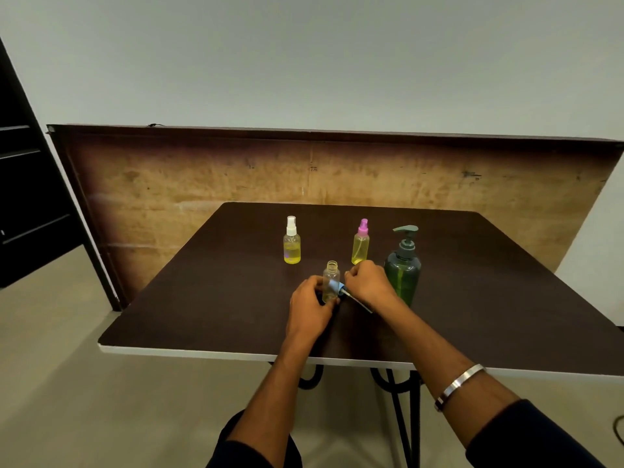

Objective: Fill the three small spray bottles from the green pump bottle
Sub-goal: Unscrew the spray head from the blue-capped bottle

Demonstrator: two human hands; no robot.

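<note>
- Open spray bottle [331,282]: upright, table centre, neck uncapped, little or no liquid visible. Threaded mouth exposed.
- Left hand [309,305]: fingers curled round bottle's lower body, at approx. 7 o'clock of it; steadies it on table [202,298].
- Right hand [368,282]: at 3 o'clock of bottle, fingers curled. Blue spray head [337,287] w/ dip tube [359,304] lies across bottle's front, tube trailing toward 4 o'clock; whether this hand pinches it, cannot tell.
- Green pump bottle [403,268]: upright, 2–3 o'clock of open bottle, just beyond right hand, nozzle pointing left.
- White-capped bottle [292,243] at 11 o'clock, pink-capped bottle [361,243] at 1 o'clock: both capped, yellow liquid inside; judged done.
- Step in hand (judged): third bottle opened, awaiting fill.
- Procedure: park spray head clear of mouth, tube off table if poss. Bring bottle mouth directly under pump nozzle. Keep left-hand hold low and firm. Press pump slowly, short strokes; narrow neck, overshoot = spill.
- Stop below threads; dip tube displaces liquid on recapping.
</note>
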